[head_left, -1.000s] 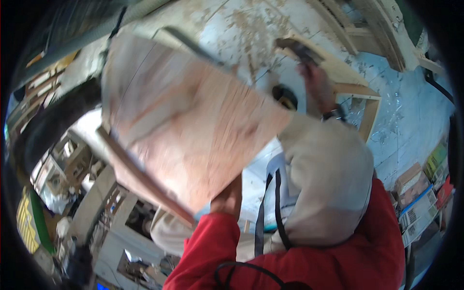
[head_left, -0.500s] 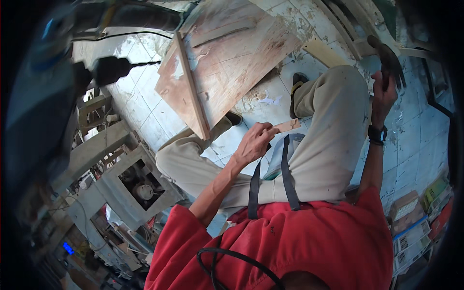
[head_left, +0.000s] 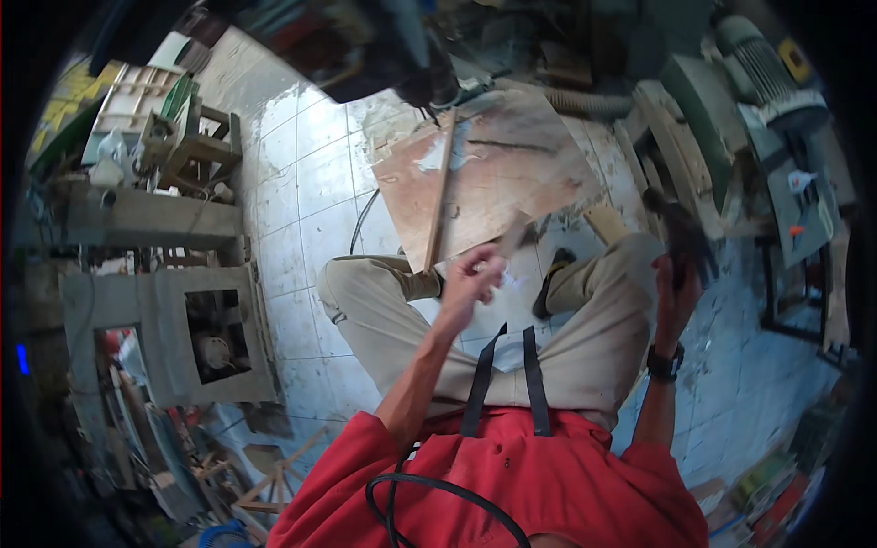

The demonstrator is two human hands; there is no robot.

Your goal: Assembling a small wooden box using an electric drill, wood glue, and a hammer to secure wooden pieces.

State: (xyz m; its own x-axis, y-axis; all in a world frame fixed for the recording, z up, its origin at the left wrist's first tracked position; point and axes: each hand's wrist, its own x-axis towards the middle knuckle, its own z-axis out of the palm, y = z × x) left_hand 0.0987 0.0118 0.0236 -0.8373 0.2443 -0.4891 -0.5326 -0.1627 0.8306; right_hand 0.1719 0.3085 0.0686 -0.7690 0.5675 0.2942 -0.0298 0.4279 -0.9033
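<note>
My left hand (head_left: 477, 277) is closed at the fingertips on a short strip of wood (head_left: 513, 234), blurred by motion, over the near edge of a reddish-brown wooden board (head_left: 521, 173). To the right, beside my right knee, my right hand (head_left: 674, 283) grips a dark claw hammer (head_left: 681, 228) close to its head. The handle is mostly hidden behind the hand. A long narrow wooden batten (head_left: 441, 196) lies across the left part of the board, its near end by my left shin.
A dark power tool (head_left: 429, 87) hangs blurred above the board. A grey machine frame (head_left: 164, 333) stands at left, a green machine with a motor (head_left: 758, 59) at far right. A pale wood piece (head_left: 606, 224) lies near my right knee, and a black cord (head_left: 364, 219) runs along the tiles.
My left hand has moved forward with the wood strip, from above my lap to the board's near edge. My right hand still holds the hammer. The whole view has turned.
</note>
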